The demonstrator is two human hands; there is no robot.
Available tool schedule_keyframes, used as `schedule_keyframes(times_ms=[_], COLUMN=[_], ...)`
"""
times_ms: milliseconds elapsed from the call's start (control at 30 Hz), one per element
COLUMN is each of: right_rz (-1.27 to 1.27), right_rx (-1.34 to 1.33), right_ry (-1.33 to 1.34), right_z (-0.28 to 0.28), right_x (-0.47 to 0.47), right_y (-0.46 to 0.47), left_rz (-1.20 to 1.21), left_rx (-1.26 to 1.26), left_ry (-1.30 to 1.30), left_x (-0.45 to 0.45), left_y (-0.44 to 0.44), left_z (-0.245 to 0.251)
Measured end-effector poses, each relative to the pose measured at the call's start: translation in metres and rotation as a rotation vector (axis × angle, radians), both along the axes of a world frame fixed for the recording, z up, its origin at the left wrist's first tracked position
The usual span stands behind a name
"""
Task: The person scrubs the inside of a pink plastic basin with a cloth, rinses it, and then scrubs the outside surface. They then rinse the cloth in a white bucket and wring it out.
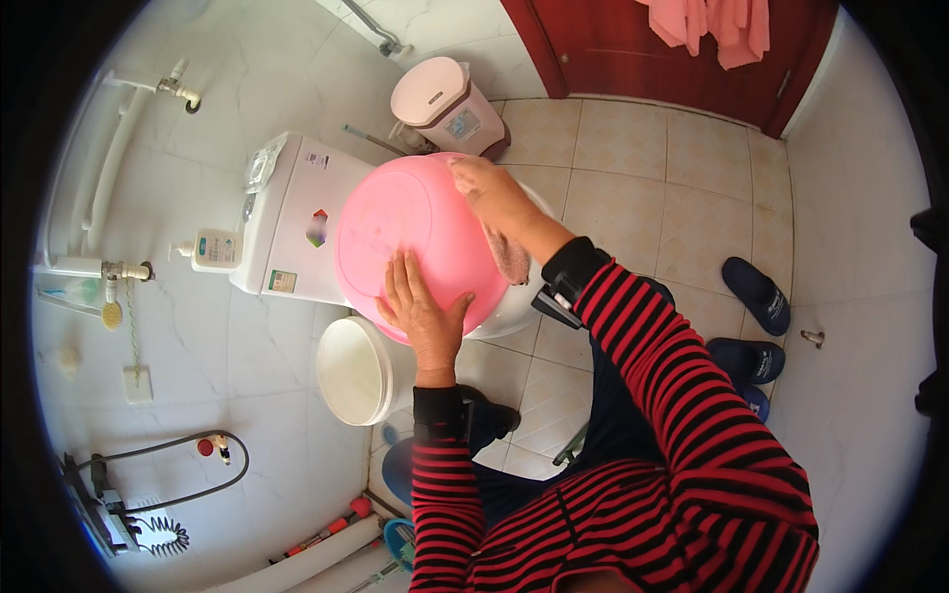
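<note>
A pink plastic basin (385, 215) is tilted with its underside facing me, over the white toilet bowl (511, 320). My left hand (422, 311) lies flat against the basin's outside, its thumb spread from the fingers. At the basin's far right side, my right hand (493, 189) grips a pinkish cloth (508, 258) against the outer wall. The cloth's loose end hangs below that hand. The inside of the basin is hidden from me.
Left of the basin is the toilet tank (296, 222), with a pump bottle (216, 250) beside it. A white bucket (354, 370) stands nearby. Beyond are a lidded bin (452, 111) and a red door (667, 67). Dark slippers (756, 296) lie by the right wall.
</note>
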State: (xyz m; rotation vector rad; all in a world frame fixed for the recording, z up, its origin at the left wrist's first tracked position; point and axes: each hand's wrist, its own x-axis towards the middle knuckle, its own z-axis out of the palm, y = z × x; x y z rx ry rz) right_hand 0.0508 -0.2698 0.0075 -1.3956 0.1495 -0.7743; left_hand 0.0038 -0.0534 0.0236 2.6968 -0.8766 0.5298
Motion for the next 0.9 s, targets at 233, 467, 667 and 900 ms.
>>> schedule_keyframes(times_ms=[233, 467, 667, 900], right_rz=[-0.217, 0.000, -0.132, -0.270], right_rx=[-1.137, -0.085, -0.994, -0.621], right_ry=[-0.315, 0.136, -0.256, -0.028], right_z=[0.029, 0.013, 0.023, 0.002], right_x=[-0.071, -0.013, -0.061, -0.015], right_y=[0.068, 0.005, 0.064, 0.005], left_rz=[0.020, 0.006, 0.020, 0.011], left_rx=[0.034, -0.020, 0.010, -0.018], left_ry=[-0.153, 0.007, -0.152, 0.008], left_x=[0.010, 0.000, 0.010, 0.002], left_y=[0.001, -0.002, 0.000, -0.001], left_z=[-0.017, 0.001, -0.016, -0.003])
